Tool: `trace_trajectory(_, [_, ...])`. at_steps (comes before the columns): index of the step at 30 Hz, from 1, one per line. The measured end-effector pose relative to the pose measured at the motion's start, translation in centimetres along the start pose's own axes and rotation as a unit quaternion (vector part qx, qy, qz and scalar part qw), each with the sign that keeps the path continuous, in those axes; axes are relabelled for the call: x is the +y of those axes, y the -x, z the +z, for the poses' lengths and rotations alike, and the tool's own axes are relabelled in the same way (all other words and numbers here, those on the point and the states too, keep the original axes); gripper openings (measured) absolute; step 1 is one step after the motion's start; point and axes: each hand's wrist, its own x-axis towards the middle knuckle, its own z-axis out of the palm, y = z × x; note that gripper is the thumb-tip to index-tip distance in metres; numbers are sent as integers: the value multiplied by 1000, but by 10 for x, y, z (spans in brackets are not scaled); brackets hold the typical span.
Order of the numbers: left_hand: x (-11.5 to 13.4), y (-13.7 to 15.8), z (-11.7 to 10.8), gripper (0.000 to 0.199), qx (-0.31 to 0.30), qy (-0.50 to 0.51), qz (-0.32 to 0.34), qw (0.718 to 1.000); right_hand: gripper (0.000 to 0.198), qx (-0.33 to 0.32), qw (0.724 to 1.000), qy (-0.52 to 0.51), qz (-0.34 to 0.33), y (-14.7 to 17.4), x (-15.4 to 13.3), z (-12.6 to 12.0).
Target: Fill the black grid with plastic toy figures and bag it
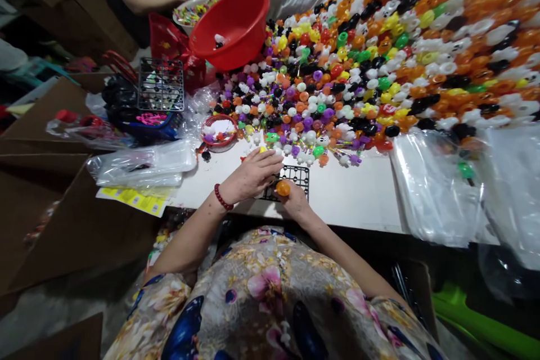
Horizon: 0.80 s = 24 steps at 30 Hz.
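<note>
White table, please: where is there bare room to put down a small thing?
The white table is barest between the black grid and the clear bags at right. A smaller patch lies between the plastic packets at left and the left hand. Beyond, the heap of colourful pieces crowds the far side.

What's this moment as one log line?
Left hand: over black grid | right hand: at orange piece, grip unclear | beyond: colorful pieces

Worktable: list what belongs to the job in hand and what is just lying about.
Likely in use:
- orange piece, held in the right hand
- black grid, partly covered by the left hand
- heaped colourful pieces, beyond the hands

Apparently just lying about:
- red basin, tilted
- yellow printed sheet
- clear plastic bags, right
</note>
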Motion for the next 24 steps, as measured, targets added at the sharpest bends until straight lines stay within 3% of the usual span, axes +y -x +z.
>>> trace_trajectory(5, [1, -1, 1, 37, 0, 6, -8, 1000, 20, 3, 996, -39, 84, -2, 7, 3])
trace_trajectory(13, [0, 0, 2, 40, 4, 19, -5, 1000, 22, 8, 990, -107, 96, -7, 3, 11])
trace_trajectory(18, [-2, 1, 3, 38, 8, 21, -7, 1000, 12, -17, 999, 27, 35, -9, 4, 7])
trace_trajectory(24, [-2, -1, 3, 40, 8, 31, -10, 999, 15, -64, 979, 194, -26, -8, 8, 5])
